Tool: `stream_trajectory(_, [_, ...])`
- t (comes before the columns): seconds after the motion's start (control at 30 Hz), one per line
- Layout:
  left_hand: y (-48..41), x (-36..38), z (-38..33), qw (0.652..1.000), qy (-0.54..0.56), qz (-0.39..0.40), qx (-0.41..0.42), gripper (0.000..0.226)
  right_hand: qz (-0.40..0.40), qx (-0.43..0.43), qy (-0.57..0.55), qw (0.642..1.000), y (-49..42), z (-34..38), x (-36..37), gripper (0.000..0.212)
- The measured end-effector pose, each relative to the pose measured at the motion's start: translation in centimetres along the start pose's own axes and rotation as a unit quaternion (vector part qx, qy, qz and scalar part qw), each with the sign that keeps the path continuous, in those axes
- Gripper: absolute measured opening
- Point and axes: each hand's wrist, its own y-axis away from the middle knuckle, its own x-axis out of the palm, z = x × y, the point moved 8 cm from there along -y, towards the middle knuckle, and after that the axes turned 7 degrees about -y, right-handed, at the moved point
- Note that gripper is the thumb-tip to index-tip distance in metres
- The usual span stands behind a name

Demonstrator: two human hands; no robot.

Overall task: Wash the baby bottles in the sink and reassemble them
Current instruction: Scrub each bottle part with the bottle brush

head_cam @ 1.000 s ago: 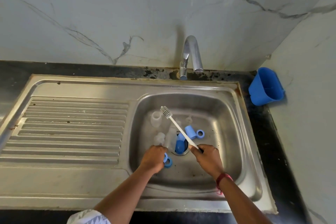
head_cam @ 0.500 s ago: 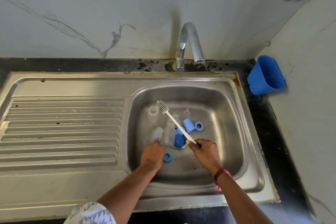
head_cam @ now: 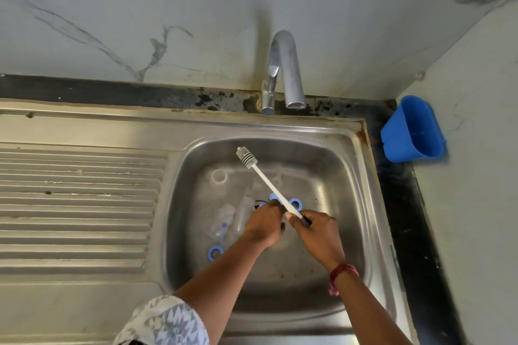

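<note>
Disassembled baby bottle parts lie in the steel sink basin [head_cam: 347, 176]. A clear bottle [head_cam: 218, 176] stands at the back left, and another clear bottle [head_cam: 222, 218] lies nearer. One blue ring [head_cam: 215, 252] sits on the basin floor at the front left, a second blue ring [head_cam: 295, 203] near the middle. My right hand [head_cam: 316, 235] grips the handle of a white bottle brush [head_cam: 246, 157], bristles pointing up and to the back left. My left hand [head_cam: 265, 225] is curled over the drain beside a blue cap [head_cam: 273, 198]. Its fingertips and whatever lies under them are hidden.
The tap [head_cam: 283, 70] stands behind the basin and no water runs. A ribbed draining board [head_cam: 78, 204] lies to the left. A blue plastic holder [head_cam: 413, 129] hangs on the right wall above the black counter [head_cam: 406, 218].
My left hand has let go of the blue ring at the front left and moved right, over the drain. The right hand keeps hold of the brush.
</note>
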Motion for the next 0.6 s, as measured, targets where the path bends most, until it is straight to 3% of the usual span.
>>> stream_trajectory(0.23, [-4.1, 0.6, -0.5, 0.997, 0.029, -0.028, -0.069, 0.018, 0.002, -0.024, -0.016, 1.0, -2.8, 0.5, -1.6, 0.034])
stream_trajectory(0.37, [-5.5, 1.6, -1.7, 0.999, 0.017, -0.002, -0.044, 0.016, 0.023, -0.031, 0.003, 0.999, -3.5, -0.1, -1.6, 0.034])
stream_trajectory(0.6, [-5.6, 2.8, -2.4, 0.992, 0.112, 0.015, -0.05, 0.015, 0.035, -0.012, 0.016, 0.999, -3.4, -0.5, -1.4, 0.024])
